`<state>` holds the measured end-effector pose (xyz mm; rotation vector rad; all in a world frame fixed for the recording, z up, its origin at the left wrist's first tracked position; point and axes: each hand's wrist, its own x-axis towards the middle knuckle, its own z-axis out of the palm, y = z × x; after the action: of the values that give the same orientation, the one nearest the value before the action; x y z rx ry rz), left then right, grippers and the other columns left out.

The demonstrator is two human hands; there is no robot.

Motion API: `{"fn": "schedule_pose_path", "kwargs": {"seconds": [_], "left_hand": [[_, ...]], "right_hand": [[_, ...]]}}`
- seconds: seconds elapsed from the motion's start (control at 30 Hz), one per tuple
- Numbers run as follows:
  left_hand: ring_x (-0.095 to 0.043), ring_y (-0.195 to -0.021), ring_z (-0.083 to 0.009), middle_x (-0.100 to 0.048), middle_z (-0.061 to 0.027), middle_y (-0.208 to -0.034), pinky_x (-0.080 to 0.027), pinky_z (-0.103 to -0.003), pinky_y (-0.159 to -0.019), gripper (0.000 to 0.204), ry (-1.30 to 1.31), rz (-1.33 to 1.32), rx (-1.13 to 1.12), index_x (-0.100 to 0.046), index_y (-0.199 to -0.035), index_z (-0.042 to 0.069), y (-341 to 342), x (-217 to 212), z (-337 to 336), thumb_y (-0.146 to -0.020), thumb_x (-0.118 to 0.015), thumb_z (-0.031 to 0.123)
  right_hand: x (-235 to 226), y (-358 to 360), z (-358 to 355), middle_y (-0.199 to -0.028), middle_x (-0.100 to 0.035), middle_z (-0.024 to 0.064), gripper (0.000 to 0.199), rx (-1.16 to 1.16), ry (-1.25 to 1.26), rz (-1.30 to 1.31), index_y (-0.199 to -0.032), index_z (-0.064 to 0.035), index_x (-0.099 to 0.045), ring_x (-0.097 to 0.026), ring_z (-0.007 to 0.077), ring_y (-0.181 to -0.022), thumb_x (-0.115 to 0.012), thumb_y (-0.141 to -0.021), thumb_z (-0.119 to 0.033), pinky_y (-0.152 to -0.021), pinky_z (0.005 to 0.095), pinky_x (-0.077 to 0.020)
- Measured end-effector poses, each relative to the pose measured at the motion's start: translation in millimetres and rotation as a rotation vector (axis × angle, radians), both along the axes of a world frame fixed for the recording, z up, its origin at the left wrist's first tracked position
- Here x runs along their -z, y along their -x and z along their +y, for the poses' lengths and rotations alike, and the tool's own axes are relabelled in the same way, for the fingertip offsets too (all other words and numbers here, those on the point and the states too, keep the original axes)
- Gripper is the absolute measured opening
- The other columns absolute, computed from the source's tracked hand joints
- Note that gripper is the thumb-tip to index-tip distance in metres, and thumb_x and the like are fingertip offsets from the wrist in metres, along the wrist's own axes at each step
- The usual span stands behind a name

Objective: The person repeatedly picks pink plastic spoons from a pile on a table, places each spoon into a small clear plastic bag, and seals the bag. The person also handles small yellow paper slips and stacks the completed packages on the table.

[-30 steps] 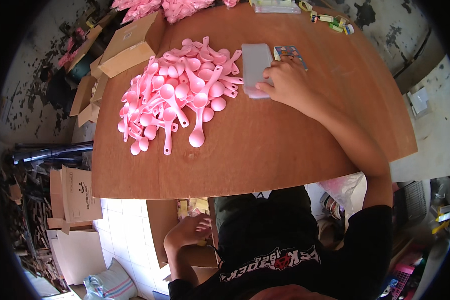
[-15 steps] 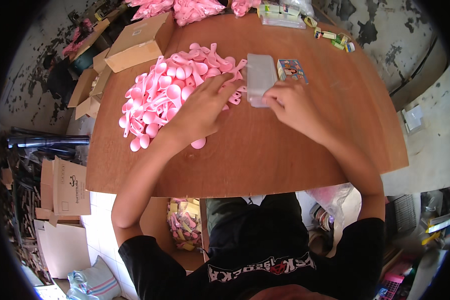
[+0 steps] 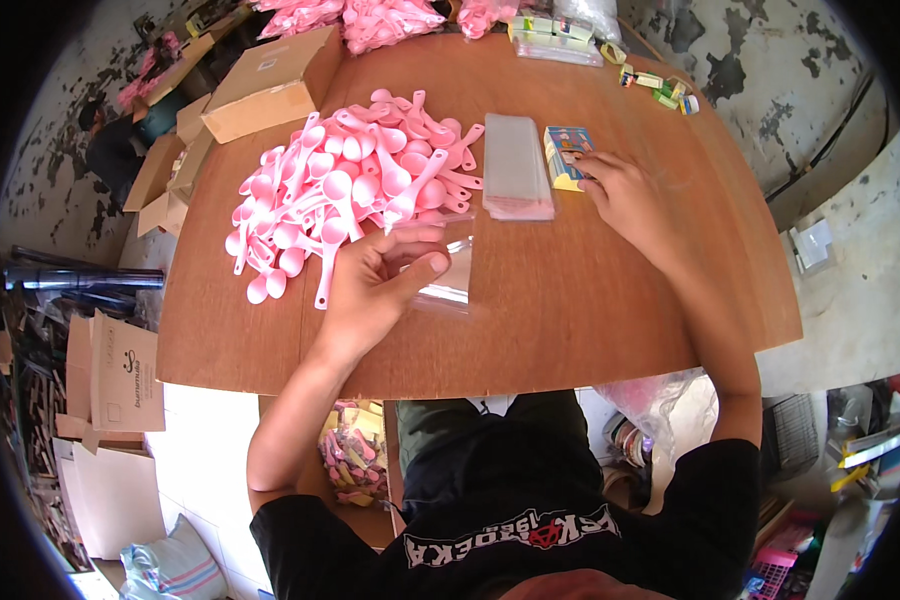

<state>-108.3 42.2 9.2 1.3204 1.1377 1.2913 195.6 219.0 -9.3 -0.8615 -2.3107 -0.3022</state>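
Note:
My left hand (image 3: 375, 290) grips a clear plastic bag (image 3: 448, 270) between thumb and fingers, held just above the brown wooden table (image 3: 570, 310). A heap of pink plastic spoons (image 3: 345, 190) lies just beyond and left of that hand. My right hand (image 3: 625, 195) rests on the table with its fingertips on a small stack of coloured cards (image 3: 567, 155). Between the spoons and the cards lies a stack of clear bags (image 3: 515, 180).
A closed cardboard box (image 3: 270, 85) stands at the table's far left. Bags of pink spoons (image 3: 370, 20) and small packets (image 3: 655, 85) sit along the far edge. Cardboard boxes (image 3: 110, 380) clutter the floor to the left. A filled bag (image 3: 355, 455) lies under the table.
My left hand has drawn back toward me with one clear bag in it. My right hand has shifted right from the stack of bags to the cards.

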Motion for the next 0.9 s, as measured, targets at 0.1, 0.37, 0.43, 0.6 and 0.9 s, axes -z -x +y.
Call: {"fn": "schedule_pose_path", "kwargs": {"seconds": [0.1,0.37,0.43,0.6,0.9], "left_hand": [[-0.063,-0.083,-0.0064,-0.071,-0.004,-0.095,-0.049,-0.021,-0.072,0.027,0.056,-0.195,-0.108,-0.067,-0.115,-0.002,-9,-7,-13,-0.092,-0.07,0.011],[-0.059,-0.074,-0.0027,-0.071,-0.0007,-0.087,-0.046,-0.02,-0.065,0.021,0.018,-0.237,-0.254,-0.072,-0.107,-0.002,-21,10,-17,-0.093,-0.07,0.013],[-0.059,-0.073,-0.003,-0.071,-0.0009,-0.087,-0.046,-0.02,-0.064,0.021,0.035,-0.187,-0.206,-0.072,-0.108,-0.002,-23,15,-14,-0.092,-0.07,0.011],[-0.051,-0.068,-0.0008,-0.07,0.0025,-0.08,-0.042,-0.019,-0.06,0.018,-0.015,-0.02,-0.183,-0.074,-0.104,-0.001,-31,11,-15,-0.091,-0.071,0.01],[-0.054,-0.064,-0.0022,-0.069,-0.0006,-0.075,-0.044,-0.023,-0.055,0.016,0.056,0.293,-0.104,-0.073,-0.096,-0.004,-33,-5,-28,-0.091,-0.071,0.011]], "right_hand": [[3,-12,1,-0.1,-0.069,0.0145,0.02,-0.074,0.254,0.112,-0.104,-0.0015,-0.07,-0.065,0.036,-0.083,-0.067,-0.086,-0.011,-0.077,0.0415,-0.0527],[-61,22,-57,-0.086,-0.069,0.0105,0.011,-0.065,0.236,0.617,-0.097,0.0013,-0.069,-0.067,0.0188,-0.077,-0.067,-0.091,-0.007,-0.069,0.0295,-0.0517],[-72,32,-77,-0.085,-0.068,0.0085,0.011,-0.197,0.293,0.627,-0.097,0.0019,-0.069,-0.065,0.0149,-0.077,-0.068,-0.091,-0.008,-0.068,0.0277,-0.0504],[-85,55,-97,-0.084,-0.068,0.0058,0.012,-0.452,0.497,0.644,-0.095,0.0029,-0.068,-0.06,0.0096,-0.076,-0.068,-0.091,-0.008,-0.067,0.0235,-0.0471],[-79,59,-91,-0.085,-0.069,0.0096,0.009,-0.545,0.506,0.273,-0.095,0.001,-0.069,-0.064,0.0155,-0.07,-0.069,-0.09,-0.006,-0.062,0.0272,-0.0493]]}}
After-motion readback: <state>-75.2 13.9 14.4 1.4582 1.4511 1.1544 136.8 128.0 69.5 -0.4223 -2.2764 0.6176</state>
